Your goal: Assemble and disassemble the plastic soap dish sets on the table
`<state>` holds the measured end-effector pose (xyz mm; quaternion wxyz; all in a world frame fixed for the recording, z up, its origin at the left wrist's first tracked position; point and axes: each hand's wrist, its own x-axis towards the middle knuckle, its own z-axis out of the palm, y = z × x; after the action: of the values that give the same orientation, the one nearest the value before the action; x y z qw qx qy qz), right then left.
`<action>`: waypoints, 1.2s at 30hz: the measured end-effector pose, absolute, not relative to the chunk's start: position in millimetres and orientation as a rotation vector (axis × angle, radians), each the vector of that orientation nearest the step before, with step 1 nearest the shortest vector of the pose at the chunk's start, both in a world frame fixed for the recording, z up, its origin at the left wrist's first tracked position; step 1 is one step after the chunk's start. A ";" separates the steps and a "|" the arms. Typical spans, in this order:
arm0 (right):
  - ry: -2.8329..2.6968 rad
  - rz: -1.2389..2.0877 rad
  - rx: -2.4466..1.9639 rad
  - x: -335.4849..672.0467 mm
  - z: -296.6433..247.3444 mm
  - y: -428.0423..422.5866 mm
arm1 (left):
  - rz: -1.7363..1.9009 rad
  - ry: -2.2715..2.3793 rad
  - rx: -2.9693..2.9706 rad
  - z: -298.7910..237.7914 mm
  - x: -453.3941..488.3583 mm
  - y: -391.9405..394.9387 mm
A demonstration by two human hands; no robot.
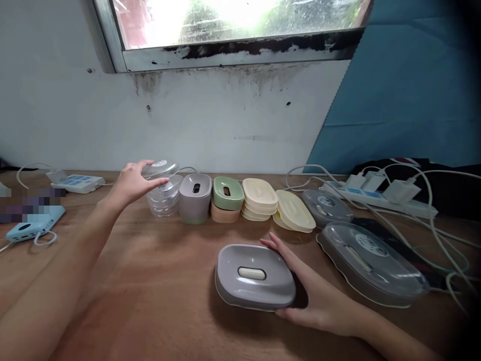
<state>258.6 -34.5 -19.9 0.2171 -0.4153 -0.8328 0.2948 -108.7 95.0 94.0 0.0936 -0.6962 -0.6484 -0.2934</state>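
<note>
At the back left, my left hand (139,183) grips a clear plastic lid (162,169) between thumb and fingers, at the top of a stack of clear lids (164,200). Nearer to me, my right hand (304,291) holds the right end of a grey oval box (255,265), fingers at its far edge and thumb at its near edge. A cream-coloured bar sits in the slot of its top. To the right of the clear stack stand grey slotted covers (195,200), a green slotted cover (228,193) on orange pieces (224,214), and cream trays (259,194).
More cream pieces (296,210) lean beside the trays. Two boxes with clear grey covers, a small one (326,206) and a larger one (370,260), lie at right. Power strips (80,184) and loose white cables (432,220) flank the table. A light-blue device (35,225) lies at left.
</note>
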 end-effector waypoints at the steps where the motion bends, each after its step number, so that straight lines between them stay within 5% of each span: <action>1: -2.320 0.804 -1.143 258.8 -20.2 -34.7 | -0.823 -1.938 -2.086 88.5 -113.9 99.8; 10: -2.389 0.865 -1.179 251.5 -8.1 -37.0 | -0.611 -1.708 -2.207 55.4 -128.7 116.4; 16: -2.353 0.855 -1.198 247.1 -3.8 -40.1 | -0.653 -1.827 -2.176 81.1 -102.0 94.2; 20: -2.324 0.803 -1.156 243.0 -4.4 -43.9 | -0.843 -1.371 -2.583 95.8 -45.6 43.8; 26: -2.268 0.740 -1.087 242.4 -7.0 -45.5 | -0.116 -0.821 -3.371 48.5 11.2 2.3; 36: -1.916 1.120 -1.044 251.2 -13.9 -41.8 | -0.642 -1.250 -3.755 30.7 7.9 16.4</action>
<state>251.2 -41.8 -13.9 0.3378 -0.4005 -0.7353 0.4299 7.9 16.4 30.7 -0.4204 -0.8497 -0.2830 -0.1454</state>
